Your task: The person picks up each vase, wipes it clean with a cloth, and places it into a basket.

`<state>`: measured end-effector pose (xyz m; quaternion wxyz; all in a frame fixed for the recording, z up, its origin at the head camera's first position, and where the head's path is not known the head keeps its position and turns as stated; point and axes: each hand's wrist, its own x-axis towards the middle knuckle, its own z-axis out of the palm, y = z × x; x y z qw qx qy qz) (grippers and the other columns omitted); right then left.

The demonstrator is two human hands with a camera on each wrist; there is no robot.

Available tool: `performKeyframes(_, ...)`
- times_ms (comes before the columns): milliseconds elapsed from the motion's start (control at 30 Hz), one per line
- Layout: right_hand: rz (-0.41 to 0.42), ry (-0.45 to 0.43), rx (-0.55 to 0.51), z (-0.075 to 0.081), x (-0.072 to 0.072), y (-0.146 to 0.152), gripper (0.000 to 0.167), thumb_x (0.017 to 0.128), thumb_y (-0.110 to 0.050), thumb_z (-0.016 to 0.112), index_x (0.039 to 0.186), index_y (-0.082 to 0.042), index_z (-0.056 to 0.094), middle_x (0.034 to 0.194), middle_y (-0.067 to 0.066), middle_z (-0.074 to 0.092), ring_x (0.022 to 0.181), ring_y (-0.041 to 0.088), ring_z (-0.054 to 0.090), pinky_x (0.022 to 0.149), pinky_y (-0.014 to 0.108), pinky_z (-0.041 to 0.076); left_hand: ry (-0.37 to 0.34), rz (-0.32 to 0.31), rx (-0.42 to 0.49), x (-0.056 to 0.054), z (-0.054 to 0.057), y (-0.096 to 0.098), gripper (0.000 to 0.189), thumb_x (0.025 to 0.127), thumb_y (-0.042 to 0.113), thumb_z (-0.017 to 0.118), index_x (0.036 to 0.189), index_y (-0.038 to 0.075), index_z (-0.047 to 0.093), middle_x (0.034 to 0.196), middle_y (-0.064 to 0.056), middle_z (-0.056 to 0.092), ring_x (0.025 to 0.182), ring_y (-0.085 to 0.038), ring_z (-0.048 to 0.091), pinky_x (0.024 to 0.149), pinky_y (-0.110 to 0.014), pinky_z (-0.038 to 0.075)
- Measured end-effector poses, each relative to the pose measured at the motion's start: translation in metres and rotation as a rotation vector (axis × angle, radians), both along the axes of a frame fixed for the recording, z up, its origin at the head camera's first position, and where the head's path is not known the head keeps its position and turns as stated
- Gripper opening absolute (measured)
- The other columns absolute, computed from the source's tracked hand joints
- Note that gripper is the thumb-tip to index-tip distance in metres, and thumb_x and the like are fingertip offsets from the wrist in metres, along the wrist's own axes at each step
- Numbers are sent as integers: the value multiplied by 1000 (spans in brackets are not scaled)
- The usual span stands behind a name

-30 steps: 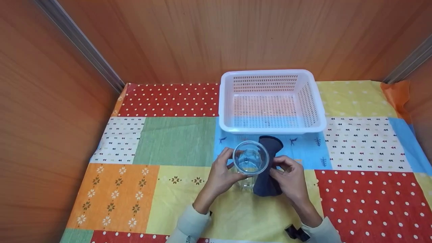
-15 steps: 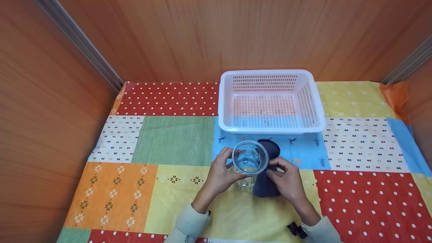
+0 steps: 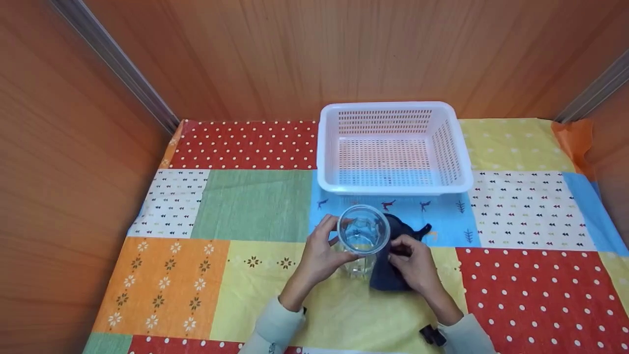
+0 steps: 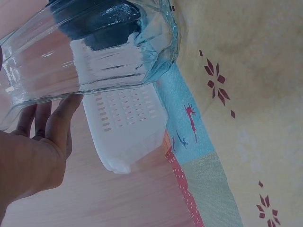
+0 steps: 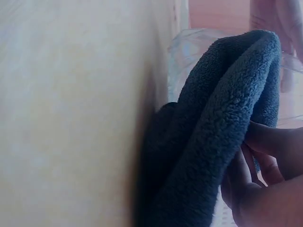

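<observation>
Near the middle of the head view stands a clear glass jar (image 3: 362, 236) with a round, thick rim. My left hand (image 3: 322, 255) grips it just below the rim, fingers and thumb on its left side. A thick, dark blue-grey towel (image 3: 385, 275) stands bunched against the jar's right side. My right hand (image 3: 417, 265) pinches this towel between thumb and fingers. In the right wrist view the plush towel (image 5: 227, 104) is folded over and hides part of the jar. Seen from the left wrist, the jar's wall (image 4: 109, 66) has facets, and the towel shows dark through it.
A white slotted plastic basket (image 3: 393, 189) stands behind the hands, near the wooden back wall (image 3: 314, 59). A patchwork tablecloth (image 3: 255, 206) covers the table. Another wooden panel (image 3: 73, 196) rises along the left side.
The towel's upper end has dropped and folded over to the right, with a small tip now sticking out. My right hand has shifted slightly left and down. The left hand and jar stay nearly still.
</observation>
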<state>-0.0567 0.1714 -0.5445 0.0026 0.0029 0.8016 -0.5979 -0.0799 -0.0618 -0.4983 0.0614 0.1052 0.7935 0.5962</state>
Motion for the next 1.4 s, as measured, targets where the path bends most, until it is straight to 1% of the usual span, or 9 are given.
performKeyframes(267, 3, 3, 38, -9, -1, 2, 25, 83, 23, 71, 91, -1, 69, 101, 14, 73, 97, 25, 74, 79, 22, 59, 9, -1, 1, 0, -1, -1, 60, 75, 15, 98, 126, 15, 67, 122, 1, 62, 118, -22, 58, 103, -55, 56)
performKeyframes(467, 1, 16, -7, -9, -1, 1, 24, 83, 23, 71, 92, 0, 71, 100, 16, 73, 95, 18, 72, 79, 19, 57, 6, 2, 6, 0, -1, -2, 61, 75, 14, 98, 128, 15, 67, 122, 1, 62, 118, -21, 58, 104, -55, 56)
performKeyframes(700, -27, 47, -75, 9, 1, -4, 19, 84, 21, 72, 98, 8, 71, 102, 19, 71, 94, 4, 69, 79, 17, 59, 21, -3, 9, 0, -3, -1, 61, 76, 17, 97, 129, 13, 67, 123, -2, 63, 118, -23, 57, 102, -56, 56)
performKeyframes(767, -23, 77, -90, 16, 1, -5, 19, 84, 21, 72, 99, 10, 71, 101, 16, 71, 94, 2, 69, 79, 17, 60, 26, -1, 8, 0, -3, -1, 60, 75, 17, 98, 127, 13, 68, 122, -1, 63, 117, -22, 58, 102, -56, 56)
performKeyframes(833, -18, 108, -108, 23, 2, -7, 19, 84, 21, 72, 99, 10, 71, 101, 12, 70, 94, 2, 69, 80, 17, 60, 27, 4, 4, 0, -3, -1, 59, 74, 18, 98, 126, 16, 69, 121, 1, 63, 117, -22, 58, 102, -56, 57)
performKeyframes(933, -25, 136, -135, 32, 4, -9, 19, 85, 21, 73, 101, 10, 73, 100, 6, 70, 97, 6, 69, 81, 19, 61, 18, 1, 3, 0, -3, -1, 62, 75, 18, 98, 129, 15, 68, 123, -2, 63, 118, -23, 58, 102, -57, 56)
performKeyframes(1067, -42, 129, -172, 41, 7, -12, 19, 87, 20, 72, 101, 8, 74, 101, 8, 71, 100, 12, 72, 82, 22, 62, 4, -4, 8, 1, -1, -1, 65, 76, 17, 97, 133, 15, 66, 128, -9, 62, 122, -30, 59, 104, -61, 54)
performKeyframes(1233, -65, 108, -214, 47, 8, -13, 17, 89, 18, 71, 104, 11, 72, 101, 3, 72, 96, 11, 71, 82, 23, 62, 1, -4, 9, 1, -1, 0, 62, 78, 18, 96, 132, 15, 66, 130, -13, 62, 122, -32, 58, 104, -61, 53)
performKeyframes(1400, -101, 107, -264, 45, 9, -15, 15, 89, 18, 70, 104, 15, 69, 98, -4, 73, 98, 9, 71, 81, 22, 62, 5, -11, 8, 1, 0, 0, 63, 79, 18, 95, 133, 11, 65, 131, -15, 61, 121, -32, 58, 104, -60, 54)
